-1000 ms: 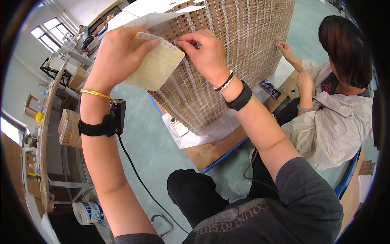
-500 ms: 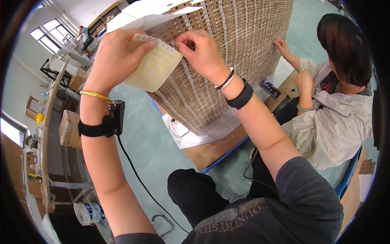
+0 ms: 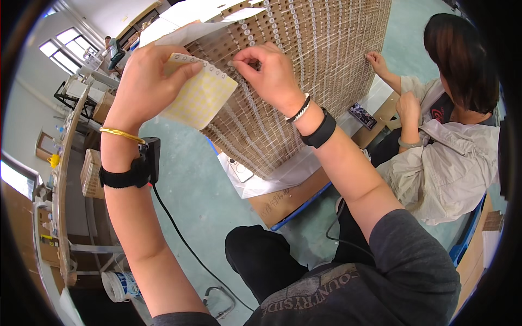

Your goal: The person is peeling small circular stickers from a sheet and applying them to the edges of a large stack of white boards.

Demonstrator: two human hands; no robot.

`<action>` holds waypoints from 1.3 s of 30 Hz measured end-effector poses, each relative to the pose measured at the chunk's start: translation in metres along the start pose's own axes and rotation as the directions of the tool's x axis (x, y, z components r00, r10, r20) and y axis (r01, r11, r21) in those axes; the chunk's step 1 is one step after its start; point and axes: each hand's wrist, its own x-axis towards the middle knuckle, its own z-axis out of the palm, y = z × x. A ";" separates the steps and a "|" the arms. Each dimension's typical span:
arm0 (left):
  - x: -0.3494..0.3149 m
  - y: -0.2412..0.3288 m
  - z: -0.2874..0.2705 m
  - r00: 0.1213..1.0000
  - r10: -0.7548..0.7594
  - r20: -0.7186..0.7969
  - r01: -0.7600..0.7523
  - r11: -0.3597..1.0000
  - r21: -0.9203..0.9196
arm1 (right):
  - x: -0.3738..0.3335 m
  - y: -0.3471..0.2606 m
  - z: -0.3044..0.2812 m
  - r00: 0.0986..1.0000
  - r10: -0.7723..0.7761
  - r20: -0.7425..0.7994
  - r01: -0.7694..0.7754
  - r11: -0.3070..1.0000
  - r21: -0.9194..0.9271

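A person's left hand [image 3: 149,79] grips a pale yellow sheet [image 3: 204,100] between thumb and fingers, in front of a large brown perforated stack [image 3: 321,65], with small rings [image 3: 218,71] lining the sheet's upper edge. The right hand [image 3: 269,73] draws thumb and fingertip together just beside the sheet, near the stack's holes; whether anything tiny sits in that pinch cannot be told. Such fine work seems best served by a firm, flat hold on the sheet, a light fingertip pinch and a steady right wrist close to the holes. Low at left, a white-and-blue bucket [image 3: 120,286] shows no contents clearly; farther up, a cardboard box [image 3: 93,173] hides whatever it may hold
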 end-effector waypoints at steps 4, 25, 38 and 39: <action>-0.001 -0.001 0.000 1.000 -0.009 0.005 0.009 0.999 -0.031 | -0.002 -0.002 0.004 0.998 0.023 -0.053 -0.018 0.995 0.098; 0.000 0.003 -0.001 1.000 0.004 -0.003 -0.004 1.000 0.004 | -0.013 -0.005 -0.011 0.971 0.224 0.085 -0.239 0.934 0.267; -0.003 0.000 0.001 0.999 -0.011 -0.035 0.012 1.000 0.015 | -0.012 -0.003 0.004 0.999 -0.003 -0.036 0.003 1.000 -0.003; -0.003 0.001 0.002 0.999 -0.012 -0.034 0.012 1.000 0.013 | -0.012 -0.002 0.004 0.999 -0.032 -0.035 0.031 0.999 -0.036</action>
